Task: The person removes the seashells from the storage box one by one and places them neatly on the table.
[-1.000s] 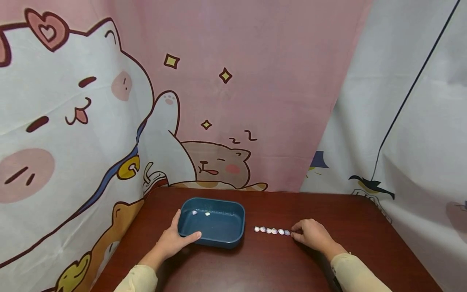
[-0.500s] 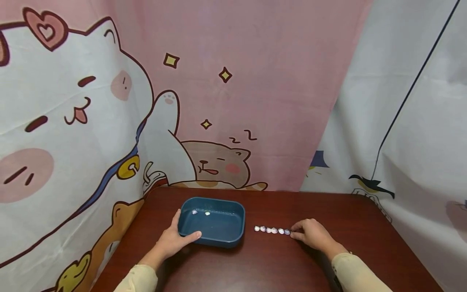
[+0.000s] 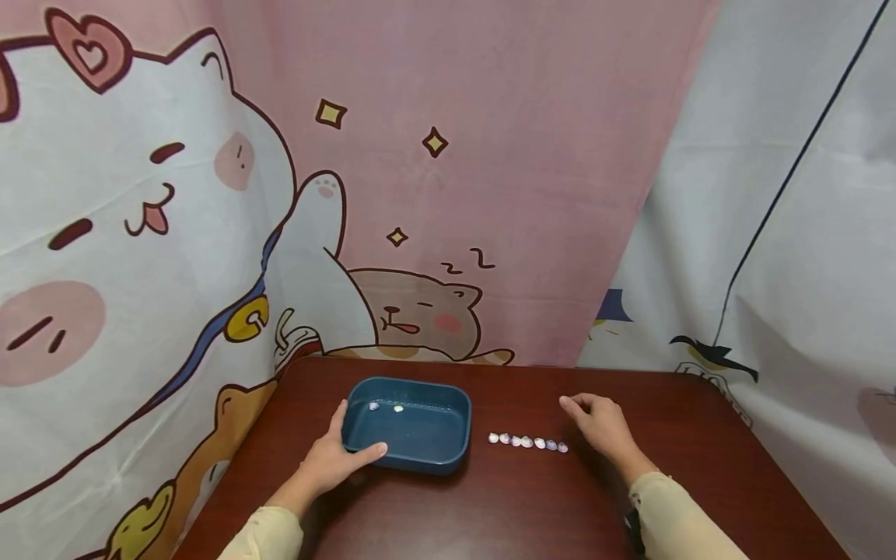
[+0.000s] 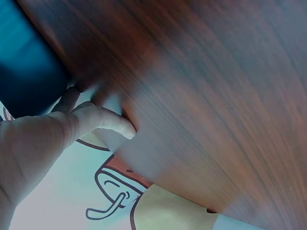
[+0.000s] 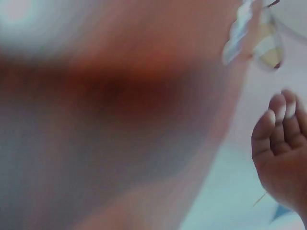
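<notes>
A blue rectangular dish (image 3: 428,432) stands on the table, with two small pale shells lying inside near its far left: one purplish shell (image 3: 374,406) and one white shell (image 3: 398,408). My left hand (image 3: 329,463) rests at the dish's near left corner, fingers straight along the left wall and thumb over the front rim. Right of the dish, several shells (image 3: 527,442) form a straight row, ending in a purplish shell (image 3: 563,447). My right hand (image 3: 603,426) hovers just beyond that end, fingers loosely bent, holding nothing visible. The right wrist view shows its relaxed fingers (image 5: 290,122).
The dark red-brown wooden table (image 3: 483,513) ends at a printed cloth backdrop (image 3: 546,233) behind it. More printed cloth (image 3: 805,295) hangs along the right side.
My right hand has let go of the last shell in the row and moved up and away from it. My left hand and the dish have stayed put.
</notes>
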Demonstrator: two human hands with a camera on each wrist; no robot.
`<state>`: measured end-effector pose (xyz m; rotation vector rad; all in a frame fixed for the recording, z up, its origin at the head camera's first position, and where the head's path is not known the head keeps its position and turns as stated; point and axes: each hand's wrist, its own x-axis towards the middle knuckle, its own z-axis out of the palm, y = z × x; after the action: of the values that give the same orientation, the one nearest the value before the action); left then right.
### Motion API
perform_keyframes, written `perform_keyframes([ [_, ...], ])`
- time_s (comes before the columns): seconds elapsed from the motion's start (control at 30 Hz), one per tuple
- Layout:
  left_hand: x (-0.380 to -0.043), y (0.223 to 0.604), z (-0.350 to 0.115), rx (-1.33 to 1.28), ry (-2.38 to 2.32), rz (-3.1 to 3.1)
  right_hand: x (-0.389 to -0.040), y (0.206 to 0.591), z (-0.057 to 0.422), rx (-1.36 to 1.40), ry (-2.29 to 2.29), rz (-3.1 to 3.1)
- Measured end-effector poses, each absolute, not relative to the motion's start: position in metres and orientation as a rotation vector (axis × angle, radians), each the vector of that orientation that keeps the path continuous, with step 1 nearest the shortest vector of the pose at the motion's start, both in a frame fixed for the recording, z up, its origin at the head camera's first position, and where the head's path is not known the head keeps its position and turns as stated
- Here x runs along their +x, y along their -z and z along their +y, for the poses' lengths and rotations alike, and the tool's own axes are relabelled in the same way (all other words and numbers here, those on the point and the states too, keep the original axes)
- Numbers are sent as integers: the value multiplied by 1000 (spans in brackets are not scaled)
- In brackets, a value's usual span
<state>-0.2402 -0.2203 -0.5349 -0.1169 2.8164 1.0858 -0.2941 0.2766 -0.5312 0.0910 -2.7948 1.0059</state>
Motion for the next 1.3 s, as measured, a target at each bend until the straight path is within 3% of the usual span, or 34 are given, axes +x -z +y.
perform_keyframes([
  [0.13,-239,533,-223,-117,-1077,2816,-302,508,212,187,-1037,-2670],
  [0.3,-239,532,-221,-107,-1090,2801,-300,489,114,516,-1001,-2742],
  [0.47,-239,533,-226,-122,-1073,2801,-300,495,33,806,-712,-3029],
  [0.6,-238,534,-227,-149,-1055,2815,-304,505,-5,858,-460,-3126],
  [0.8,-239,533,-225,-147,-1071,2813,-312,516,-27,827,-249,-3193],
  [1.1,-237,528,-219,-120,-1073,2834,-310,525,-11,835,-394,-3069],
  [1.3,-237,533,-223,-131,-1060,2820,-296,525,0,977,-229,-3031],
])
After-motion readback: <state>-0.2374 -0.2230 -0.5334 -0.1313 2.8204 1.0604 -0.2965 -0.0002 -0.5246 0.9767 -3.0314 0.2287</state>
